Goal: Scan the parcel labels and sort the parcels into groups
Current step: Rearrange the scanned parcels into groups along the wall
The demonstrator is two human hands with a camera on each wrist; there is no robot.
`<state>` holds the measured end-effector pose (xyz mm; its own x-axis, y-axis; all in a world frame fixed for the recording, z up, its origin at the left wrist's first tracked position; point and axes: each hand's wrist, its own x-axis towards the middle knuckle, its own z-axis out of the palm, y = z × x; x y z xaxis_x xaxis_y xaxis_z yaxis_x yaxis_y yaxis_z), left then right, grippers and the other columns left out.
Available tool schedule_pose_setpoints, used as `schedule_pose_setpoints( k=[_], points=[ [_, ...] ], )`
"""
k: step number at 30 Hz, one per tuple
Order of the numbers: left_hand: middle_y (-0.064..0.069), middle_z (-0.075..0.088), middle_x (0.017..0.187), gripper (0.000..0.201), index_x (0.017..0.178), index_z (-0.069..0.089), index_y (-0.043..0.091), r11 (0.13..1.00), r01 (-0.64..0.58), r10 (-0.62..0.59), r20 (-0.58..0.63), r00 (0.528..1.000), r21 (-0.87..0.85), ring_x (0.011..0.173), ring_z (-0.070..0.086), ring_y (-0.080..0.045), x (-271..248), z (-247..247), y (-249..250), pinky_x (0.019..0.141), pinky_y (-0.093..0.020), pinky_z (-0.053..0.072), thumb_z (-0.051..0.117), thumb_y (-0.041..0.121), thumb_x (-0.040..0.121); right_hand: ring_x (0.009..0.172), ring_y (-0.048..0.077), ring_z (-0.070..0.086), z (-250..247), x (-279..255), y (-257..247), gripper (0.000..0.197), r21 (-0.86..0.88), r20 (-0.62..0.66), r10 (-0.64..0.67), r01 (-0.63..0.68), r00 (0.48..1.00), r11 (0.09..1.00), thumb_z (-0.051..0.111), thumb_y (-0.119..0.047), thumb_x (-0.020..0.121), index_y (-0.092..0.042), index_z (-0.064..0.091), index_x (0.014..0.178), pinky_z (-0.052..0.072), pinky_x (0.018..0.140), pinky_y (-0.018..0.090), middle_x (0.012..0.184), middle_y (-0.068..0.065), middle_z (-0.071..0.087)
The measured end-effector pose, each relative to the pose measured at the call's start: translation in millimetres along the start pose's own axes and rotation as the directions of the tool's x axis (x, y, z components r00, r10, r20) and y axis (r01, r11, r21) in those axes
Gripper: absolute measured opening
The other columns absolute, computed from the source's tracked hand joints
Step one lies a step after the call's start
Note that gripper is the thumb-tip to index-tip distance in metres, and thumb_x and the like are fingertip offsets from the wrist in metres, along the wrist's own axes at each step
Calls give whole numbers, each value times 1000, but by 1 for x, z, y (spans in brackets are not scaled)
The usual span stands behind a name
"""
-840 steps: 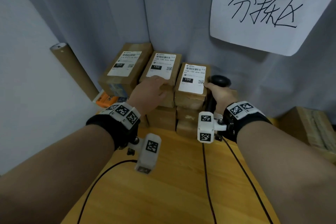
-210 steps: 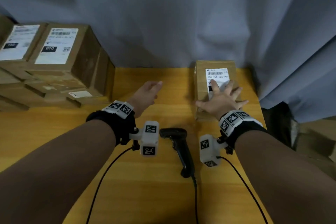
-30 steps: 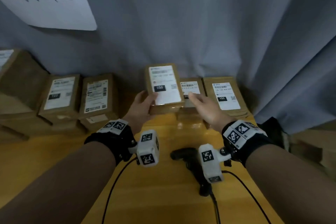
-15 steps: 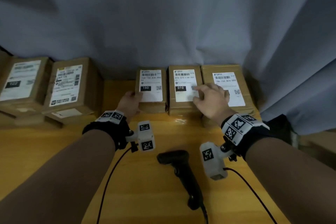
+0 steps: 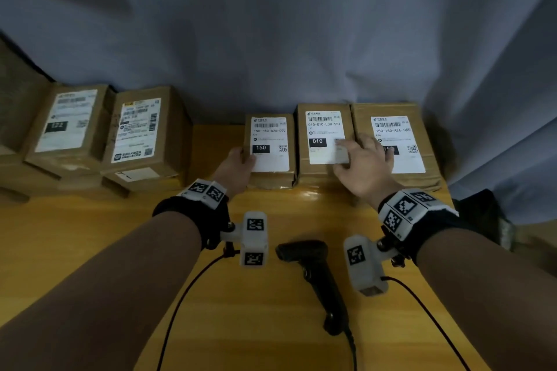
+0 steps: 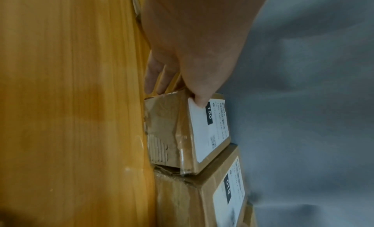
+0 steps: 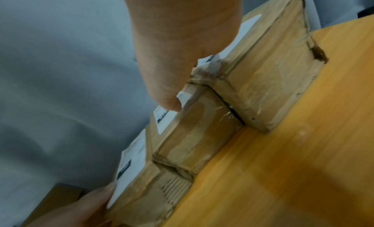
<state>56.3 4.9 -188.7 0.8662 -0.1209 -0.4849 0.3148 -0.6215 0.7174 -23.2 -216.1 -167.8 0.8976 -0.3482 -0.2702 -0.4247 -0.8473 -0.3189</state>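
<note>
Three brown parcels stand in a row at the back right of the wooden table (image 5: 90,250): a small one labelled 150 (image 5: 269,147), a middle one labelled 010 (image 5: 324,141) and a wider 150 parcel (image 5: 398,141). My left hand (image 5: 238,164) grips the small parcel's left side with the thumb on its label; the left wrist view shows that thumb on the small parcel (image 6: 170,131). My right hand (image 5: 361,159) lies flat across the tops of the middle and right parcels. In the right wrist view its thumb rests on the 010 parcel (image 7: 198,131). The black scanner (image 5: 313,280) lies between my forearms.
A stack of other labelled parcels (image 5: 141,132) fills the back left of the table, with one marked 122 (image 5: 66,123). A grey curtain (image 5: 271,39) hangs right behind all the parcels. The scanner cable and wrist-camera cables trail toward the near edge.
The small 150 parcel, held up in both hands a second ago, now stands on the table left of the 010 parcel. My right hand has shifted onto the neighbouring parcels' tops.
</note>
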Motion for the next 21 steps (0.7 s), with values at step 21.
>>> schedule_pose_setpoints(
  k=[21],
  points=[
    [-5, 53, 122, 61, 130, 43, 16, 947, -11, -154, -484, 861, -321, 110, 54, -25, -101, -287, -91, 99, -44, 46, 60, 55, 87, 128, 21, 47, 28, -50, -306, 41, 452, -41, -452, 420, 891, 787, 58, -19, 95, -16, 48, 135, 40, 108, 36, 136, 5, 51]
  ],
)
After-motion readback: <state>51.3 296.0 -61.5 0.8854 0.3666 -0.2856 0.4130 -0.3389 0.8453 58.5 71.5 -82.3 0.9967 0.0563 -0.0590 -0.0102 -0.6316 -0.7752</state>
